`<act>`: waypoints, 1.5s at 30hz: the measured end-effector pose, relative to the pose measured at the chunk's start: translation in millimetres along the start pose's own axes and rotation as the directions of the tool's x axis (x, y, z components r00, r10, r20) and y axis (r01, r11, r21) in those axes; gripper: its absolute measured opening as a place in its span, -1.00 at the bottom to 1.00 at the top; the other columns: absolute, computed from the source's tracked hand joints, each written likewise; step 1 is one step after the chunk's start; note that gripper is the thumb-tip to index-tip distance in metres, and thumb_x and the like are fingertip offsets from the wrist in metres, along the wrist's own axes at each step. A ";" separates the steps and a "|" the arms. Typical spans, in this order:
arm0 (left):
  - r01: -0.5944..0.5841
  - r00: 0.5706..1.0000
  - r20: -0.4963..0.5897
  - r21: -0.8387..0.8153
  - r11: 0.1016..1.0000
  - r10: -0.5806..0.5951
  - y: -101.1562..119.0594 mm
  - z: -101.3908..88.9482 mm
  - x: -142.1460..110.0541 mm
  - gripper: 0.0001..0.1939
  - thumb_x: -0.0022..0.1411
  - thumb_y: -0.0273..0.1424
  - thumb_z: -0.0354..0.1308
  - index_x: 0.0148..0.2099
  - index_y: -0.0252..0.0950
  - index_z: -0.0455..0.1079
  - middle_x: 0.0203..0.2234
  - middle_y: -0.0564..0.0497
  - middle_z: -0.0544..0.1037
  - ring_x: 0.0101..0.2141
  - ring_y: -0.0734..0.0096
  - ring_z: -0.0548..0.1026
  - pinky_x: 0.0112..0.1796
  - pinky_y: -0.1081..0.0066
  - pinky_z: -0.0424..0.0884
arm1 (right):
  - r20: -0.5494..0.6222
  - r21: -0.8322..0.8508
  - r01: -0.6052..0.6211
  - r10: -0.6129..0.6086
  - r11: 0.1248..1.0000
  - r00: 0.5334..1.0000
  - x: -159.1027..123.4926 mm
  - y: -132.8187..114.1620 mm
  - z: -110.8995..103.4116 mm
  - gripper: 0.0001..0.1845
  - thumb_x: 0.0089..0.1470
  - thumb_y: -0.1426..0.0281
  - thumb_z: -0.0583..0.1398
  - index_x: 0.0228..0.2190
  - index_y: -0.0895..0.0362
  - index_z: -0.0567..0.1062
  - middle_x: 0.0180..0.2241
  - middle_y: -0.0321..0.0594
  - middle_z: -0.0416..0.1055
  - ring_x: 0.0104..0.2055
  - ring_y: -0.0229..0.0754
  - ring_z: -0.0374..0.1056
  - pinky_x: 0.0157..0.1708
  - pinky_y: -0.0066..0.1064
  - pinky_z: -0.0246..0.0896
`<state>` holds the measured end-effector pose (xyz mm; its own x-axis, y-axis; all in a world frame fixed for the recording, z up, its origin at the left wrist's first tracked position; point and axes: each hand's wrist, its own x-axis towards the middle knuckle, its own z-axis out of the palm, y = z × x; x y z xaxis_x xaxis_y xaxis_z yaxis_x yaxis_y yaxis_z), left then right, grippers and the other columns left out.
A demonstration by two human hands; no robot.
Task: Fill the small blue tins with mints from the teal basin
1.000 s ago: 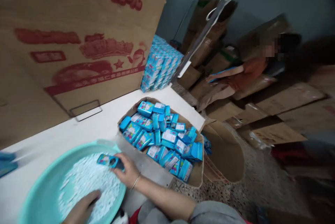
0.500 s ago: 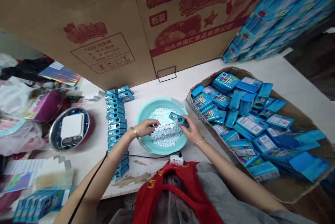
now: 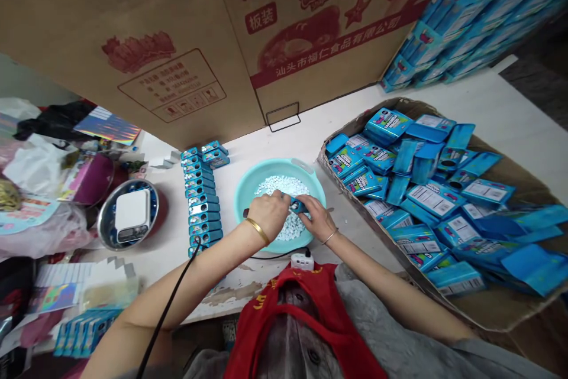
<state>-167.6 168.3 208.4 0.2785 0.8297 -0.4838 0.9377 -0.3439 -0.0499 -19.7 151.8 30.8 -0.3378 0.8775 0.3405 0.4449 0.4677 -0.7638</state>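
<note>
A small blue box [image 3: 296, 206] with a round hole is in my right hand [image 3: 318, 218], above a turquoise basin [image 3: 243, 181]. White pellets, like small candies [image 3: 284, 182], lie in the basin, and some white shows at the box's opening. My left hand [image 3: 268, 213] is back-up over the basin, its fingers curled in at the left end of the box. A dark tip [image 3: 245, 212] sticks out beside this hand. The fingers hide what it holds.
Left of the basin stands a row of blue boxes [image 3: 202, 196], then a metal bowl [image 3: 104, 231] with a white scale [image 3: 133, 213]. A carton tray [image 3: 326, 160] of blue boxes is at right. Behind rises a large cardboard box [image 3: 177, 24]. A cable crosses my left arm.
My left hand has moved right and turned back-up, from over the pellets to the blue box. My right hand has lowered the box slightly. The view has shifted a little.
</note>
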 end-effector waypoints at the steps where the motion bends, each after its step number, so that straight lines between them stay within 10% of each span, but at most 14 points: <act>1: 0.000 1.000 0.006 -0.008 1.000 0.000 -3.4 0.3 -1.3 -0.75 0.32 -0.41 -0.10 -0.03 -0.31 0.33 -0.20 -0.19 0.44 -0.22 0.11 0.51 -0.30 0.27 0.41 | -0.004 0.005 -0.008 0.008 1.000 1.000 -0.3 1.7 -0.1 -0.55 0.10 0.46 0.09 0.05 0.08 0.28 -0.03 -0.05 0.38 0.04 0.02 0.29 0.03 -0.05 0.29; 9: 0.070 0.989 -0.109 -0.219 0.973 -0.096 -79.2 88.4 52.0 -0.65 0.26 -0.60 -0.12 0.02 -0.28 0.31 -0.14 -0.10 0.46 -0.17 0.32 0.45 -0.18 0.39 0.33 | -0.109 0.106 -0.176 0.188 0.979 0.976 10.4 8.4 -11.1 -0.59 0.11 0.32 0.15 0.01 0.08 0.29 -0.07 -0.05 0.39 -0.02 -0.01 0.34 -0.02 -0.12 0.30; 15: -0.118 0.992 -0.057 -0.200 0.973 0.109 -55.2 158.8 97.5 -0.72 0.33 -0.50 -0.13 -0.04 -0.31 0.37 -0.15 -0.17 0.45 -0.05 0.17 0.34 -0.06 0.22 0.25 | -0.149 0.186 -0.270 0.299 0.945 0.943 17.0 14.7 -12.7 -0.52 0.06 0.24 0.21 0.01 0.09 0.29 -0.06 -0.04 0.38 -0.05 -0.02 0.36 -0.05 -0.14 0.30; 25: -0.355 0.911 0.092 -0.325 0.877 0.403 -43.3 195.3 70.2 -0.74 0.15 -0.60 0.01 -0.18 -0.23 0.43 -0.27 -0.04 0.51 -0.21 0.29 0.43 -0.24 0.41 0.29 | -0.119 0.239 -0.338 0.373 0.910 0.920 13.9 16.9 -9.2 -0.52 0.03 0.23 0.24 -0.03 0.07 0.30 -0.12 -0.11 0.39 -0.12 -0.07 0.37 -0.09 -0.20 0.32; 34: -0.341 0.892 0.079 -0.530 0.777 0.446 -62.0 179.5 72.1 -0.68 0.02 -0.64 -0.02 -0.25 -0.26 0.47 -0.37 0.12 0.56 -0.34 0.51 0.46 -0.30 0.59 0.26 | -0.049 0.205 -0.272 0.288 0.940 0.957 11.5 18.7 -10.0 -0.56 0.06 0.25 0.21 -0.02 0.06 0.29 -0.09 -0.09 0.38 -0.06 -0.04 0.35 -0.04 -0.16 0.28; 45: -0.225 0.965 -0.002 -0.511 0.830 0.260 -92.7 54.7 32.3 -0.70 0.01 -0.56 0.02 -0.22 -0.28 0.48 -0.40 0.06 0.54 -0.40 0.48 0.42 -0.36 0.54 0.26 | 0.020 0.108 -0.076 0.075 0.991 0.997 9.4 15.8 0.5 -0.56 0.07 0.45 0.09 0.02 0.07 0.29 -0.02 -0.05 0.35 0.06 0.00 0.27 0.07 -0.06 0.23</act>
<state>-256.9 202.9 149.6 0.5136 0.7124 -0.4782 0.8215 -0.2474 0.5137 -16.3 167.4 21.6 -0.3199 0.9077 0.2716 0.3772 0.3850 -0.8423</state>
